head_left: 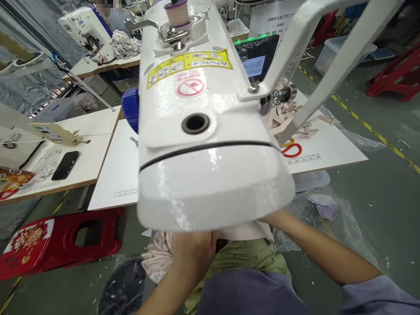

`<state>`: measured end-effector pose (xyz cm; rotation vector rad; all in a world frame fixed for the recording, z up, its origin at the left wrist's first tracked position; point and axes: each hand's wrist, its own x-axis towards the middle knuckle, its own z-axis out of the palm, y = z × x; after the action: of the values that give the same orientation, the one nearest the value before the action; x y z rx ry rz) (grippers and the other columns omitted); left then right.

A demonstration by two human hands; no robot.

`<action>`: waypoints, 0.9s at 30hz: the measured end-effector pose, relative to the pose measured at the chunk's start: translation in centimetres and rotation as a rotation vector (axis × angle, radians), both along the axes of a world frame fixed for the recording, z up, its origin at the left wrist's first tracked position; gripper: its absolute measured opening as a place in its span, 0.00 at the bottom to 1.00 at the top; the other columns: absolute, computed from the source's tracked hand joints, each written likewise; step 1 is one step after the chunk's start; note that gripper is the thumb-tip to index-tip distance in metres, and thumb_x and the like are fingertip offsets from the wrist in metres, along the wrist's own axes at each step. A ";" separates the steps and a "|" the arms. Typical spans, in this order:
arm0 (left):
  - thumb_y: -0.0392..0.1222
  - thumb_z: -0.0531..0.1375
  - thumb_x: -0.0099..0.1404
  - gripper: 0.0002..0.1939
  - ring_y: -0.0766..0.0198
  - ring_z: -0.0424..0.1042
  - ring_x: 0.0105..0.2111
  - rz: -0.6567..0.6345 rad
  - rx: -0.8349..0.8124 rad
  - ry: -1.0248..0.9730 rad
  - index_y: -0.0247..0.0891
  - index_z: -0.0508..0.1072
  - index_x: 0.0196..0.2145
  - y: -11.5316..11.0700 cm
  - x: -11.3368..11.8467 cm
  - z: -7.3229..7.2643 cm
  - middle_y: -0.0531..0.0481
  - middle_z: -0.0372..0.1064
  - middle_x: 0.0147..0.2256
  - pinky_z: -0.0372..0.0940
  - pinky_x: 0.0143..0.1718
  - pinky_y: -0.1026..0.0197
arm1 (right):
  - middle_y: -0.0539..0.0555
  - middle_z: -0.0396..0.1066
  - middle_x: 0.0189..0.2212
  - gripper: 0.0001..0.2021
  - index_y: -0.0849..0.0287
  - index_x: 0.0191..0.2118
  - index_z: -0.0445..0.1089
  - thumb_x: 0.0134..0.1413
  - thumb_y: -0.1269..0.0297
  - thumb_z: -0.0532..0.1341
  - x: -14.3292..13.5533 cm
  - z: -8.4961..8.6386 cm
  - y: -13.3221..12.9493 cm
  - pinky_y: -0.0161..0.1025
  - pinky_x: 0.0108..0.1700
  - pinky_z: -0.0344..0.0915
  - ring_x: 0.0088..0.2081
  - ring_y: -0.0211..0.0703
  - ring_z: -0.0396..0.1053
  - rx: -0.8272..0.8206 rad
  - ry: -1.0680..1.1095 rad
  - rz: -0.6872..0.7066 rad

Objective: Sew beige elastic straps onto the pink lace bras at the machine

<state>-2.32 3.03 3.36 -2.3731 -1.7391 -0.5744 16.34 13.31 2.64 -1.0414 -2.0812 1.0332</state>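
The only view comes from the person's head, above the green trousers [251, 258], and it faces forward and steeply down. The white sewing machine [210, 179] stands very near before the camera, fills the middle and partly covers the hands [194, 249]. To both sides, the counter [114, 175] and the floor [367, 197] appear farther away.

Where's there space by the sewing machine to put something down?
Bare white table lies between the sewing machine and the neighbouring table, behind the left ruler marks. Another's at the right corner, beyond the right ruler marks. It's crowded around the scissors and fabric strips.
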 end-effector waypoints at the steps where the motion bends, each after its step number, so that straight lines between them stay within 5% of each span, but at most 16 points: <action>1: 0.35 0.51 0.69 0.13 0.59 0.76 0.27 0.031 -0.042 -0.078 0.39 0.69 0.48 -0.2 -0.1 -0.1 0.48 0.76 0.28 0.65 0.26 0.62 | 0.56 0.68 0.55 0.16 0.52 0.50 0.72 0.56 0.63 0.60 0.2 -0.2 -0.2 0.40 0.39 0.73 0.41 0.46 0.73 -0.015 0.029 -0.010; 5: 0.45 0.50 0.72 0.10 0.59 0.77 0.30 0.156 -0.323 -0.579 0.40 0.68 0.44 -0.5 -0.4 0.2 0.47 0.77 0.33 0.66 0.25 0.63 | 0.61 0.69 0.52 0.20 0.57 0.54 0.67 0.57 0.57 0.59 1.4 -1.2 -1.0 0.41 0.37 0.71 0.34 0.42 0.71 0.003 0.091 -0.087; 9: 0.53 0.53 0.68 0.18 0.55 0.75 0.41 0.133 -0.683 -0.799 0.38 0.70 0.47 0.1 -1.0 1.7 0.41 0.76 0.44 0.69 0.37 0.58 | 0.52 0.71 0.27 0.13 0.58 0.34 0.69 0.63 0.56 0.54 2.4 -1.6 -2.9 0.35 0.31 0.62 0.28 0.40 0.67 0.045 -0.050 -0.097; 12: 0.55 0.62 0.62 0.22 0.52 0.72 0.45 0.000 -0.954 -0.858 0.38 0.73 0.48 0.0 -1.3 2.2 0.44 0.74 0.46 0.66 0.45 0.57 | 0.48 0.64 0.20 0.19 0.58 0.26 0.65 0.66 0.53 0.52 2.9 -0.7 -6.0 0.33 0.27 0.55 0.24 0.35 0.63 -0.029 -0.054 0.064; 14: 0.55 0.62 0.62 0.19 0.56 0.72 0.40 -0.145 -1.071 -0.997 0.37 0.75 0.41 -0.5 -1.4 2.2 0.47 0.74 0.39 0.65 0.42 0.60 | 0.47 0.61 0.20 0.21 0.58 0.25 0.63 0.65 0.51 0.53 2.8 0.1 -8.5 0.32 0.27 0.54 0.24 0.33 0.60 -0.139 0.005 0.202; 18: 0.56 0.56 0.66 0.20 0.64 0.65 0.28 -0.112 -1.005 -1.222 0.34 0.73 0.32 -2.3 -2.6 2.1 0.51 0.66 0.27 0.60 0.30 0.64 | 0.47 0.61 0.22 0.20 0.58 0.29 0.66 0.62 0.46 0.56 0.8 0.2 -11.0 0.31 0.25 0.54 0.23 0.33 0.57 -0.562 0.204 0.262; 23: 0.53 0.55 0.66 0.19 0.67 0.60 0.26 0.090 -0.871 -1.072 0.35 0.70 0.28 -3.3 -5.7 1.9 0.54 0.61 0.25 0.54 0.27 0.65 | 0.53 0.71 0.40 0.31 0.55 0.47 0.70 0.41 0.41 0.71 -5.4 -3.1 -9.2 0.37 0.44 0.66 0.42 0.42 0.68 -0.943 0.544 0.264; 27: 0.53 0.54 0.65 0.18 0.68 0.55 0.23 0.085 -0.964 -0.958 0.38 0.65 0.23 -2.8 -6.8 0.6 0.57 0.55 0.21 0.50 0.25 0.64 | 0.47 0.65 0.26 0.26 0.57 0.39 0.74 0.37 0.43 0.72 -8.4 -5.3 -7.9 0.31 0.33 0.64 0.28 0.34 0.63 -1.279 0.715 0.032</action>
<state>-9.08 0.21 3.96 -2.7553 -3.0611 -1.2157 7.92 5.39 -2.70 -0.8865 -0.7239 2.4000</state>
